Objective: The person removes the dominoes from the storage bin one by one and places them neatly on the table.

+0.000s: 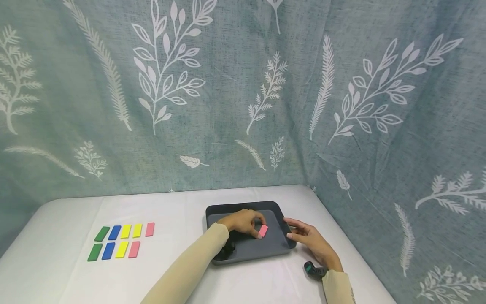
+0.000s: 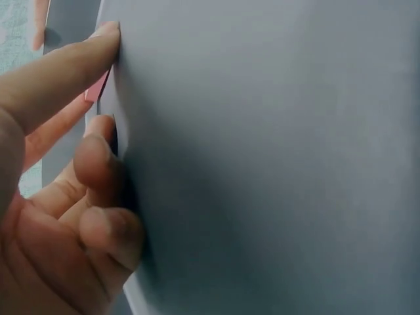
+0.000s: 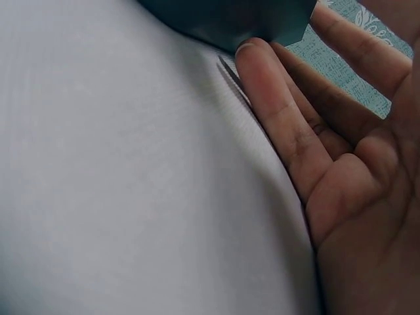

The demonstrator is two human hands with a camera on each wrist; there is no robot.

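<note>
A dark grey tray [image 1: 258, 250] stands on the white table, and my left hand [image 1: 243, 221] reaches into it. Thumb and index finger pinch a small pink block [image 1: 263, 230] low over the tray's floor, right of its middle. Only a sliver of the pink block [image 2: 96, 90] shows behind the fingers in the left wrist view; whether it touches the floor I cannot tell. At the tray's right side, my right hand [image 1: 313, 240] rests its loosely bent fingertips against the rim. The right wrist view shows those fingers by the tray's corner [image 3: 243, 23].
Left of the tray, flat blocks lie in two rows on the white table [image 1: 171, 236]: green [image 1: 95, 252], blue [image 1: 108, 251], yellow [image 1: 122, 249] and pink [image 1: 134, 249] ones. A patterned teal curtain [image 1: 228, 105] hangs behind the table and along its right side.
</note>
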